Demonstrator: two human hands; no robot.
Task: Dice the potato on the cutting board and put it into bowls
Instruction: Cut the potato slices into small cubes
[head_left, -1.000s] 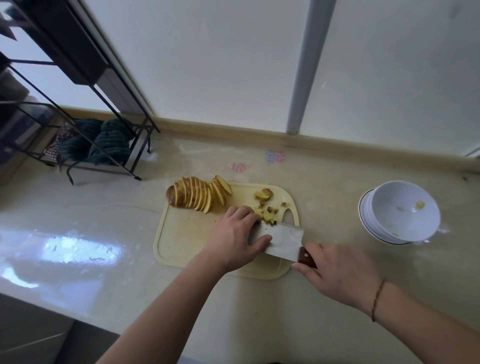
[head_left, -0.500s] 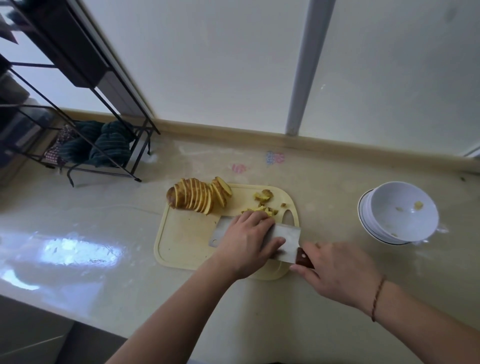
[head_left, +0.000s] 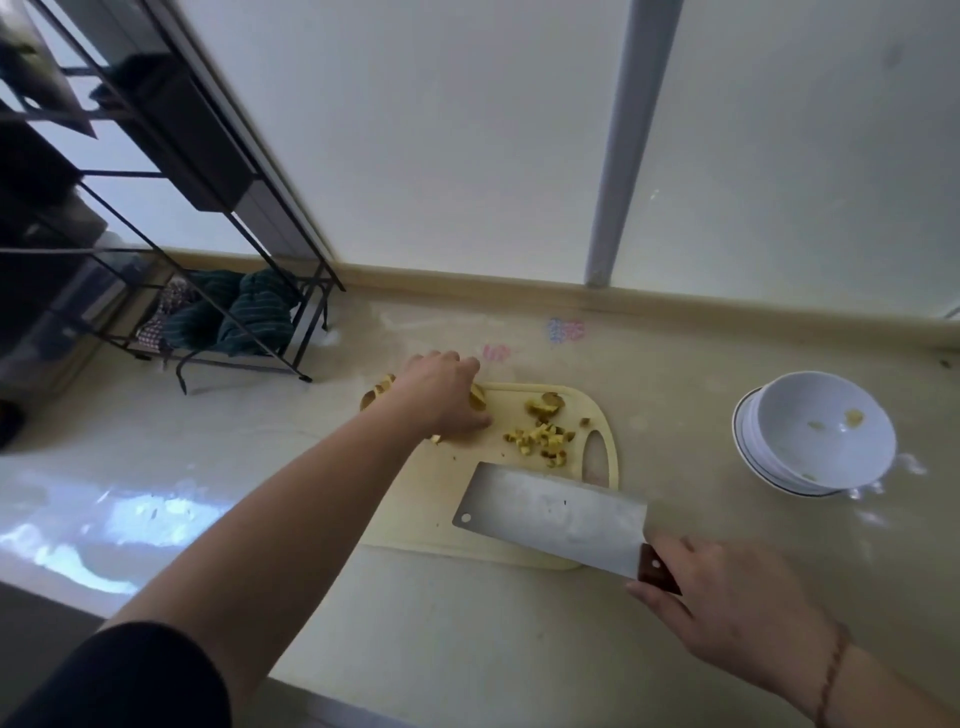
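L hand (head_left: 441, 395) lies over the sliced potato (head_left: 375, 396) at the cutting board (head_left: 431, 499) far-left corner; finger state can't tell. R hand (head_left: 727, 608) fingers wrap the cleaver (head_left: 550, 514) handle, near edge. Slices prob. wet, slippery, stiff w/ loose fanning: pinch a few together from the sides.

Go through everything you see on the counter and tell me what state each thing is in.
Sliced potato: uncut slices, left hand on it.
Diced potato pile: on yellow plastic cutting board.
Steel cleaver: held by right hand.
Stacked white bowls: upright, few bits inside.
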